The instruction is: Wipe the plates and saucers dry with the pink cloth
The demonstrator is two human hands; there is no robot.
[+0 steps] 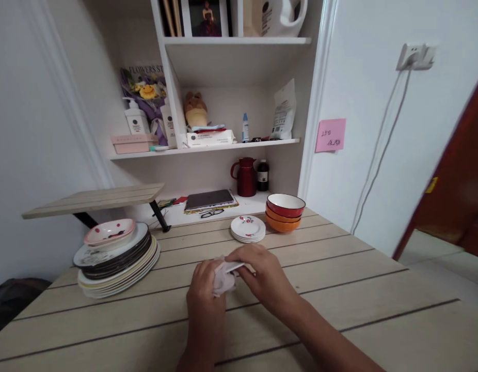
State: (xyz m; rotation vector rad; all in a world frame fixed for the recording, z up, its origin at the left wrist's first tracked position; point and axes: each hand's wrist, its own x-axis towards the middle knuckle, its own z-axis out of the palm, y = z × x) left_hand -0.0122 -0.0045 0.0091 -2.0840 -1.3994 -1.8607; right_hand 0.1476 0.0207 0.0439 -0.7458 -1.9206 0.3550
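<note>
My left hand (204, 287) is closed around a crumpled pale cloth (224, 280), which looks soft and thin. Against the cloth sits a small white plate (234, 266), seen nearly edge-on. My right hand (262, 271) pinches the plate's right side between thumb and fingers. Much of the plate is hidden by the cloth and my fingers. Just beyond my hands, a stack of small white plates with red flowers (248, 229) rests on the table. To its right, a red bowl (286, 205) tops a stack with orange bowls (283, 224).
At left, a pile of large plates (118, 281) carries a pink strawberry dish (109, 232), partly beneath a wooden riser (95, 199). Behind the slatted table (339, 330), a white shelf unit holds a laptop (210, 199), eyeglasses (212, 213), a red jug (245, 177) and a dark bottle (263, 175).
</note>
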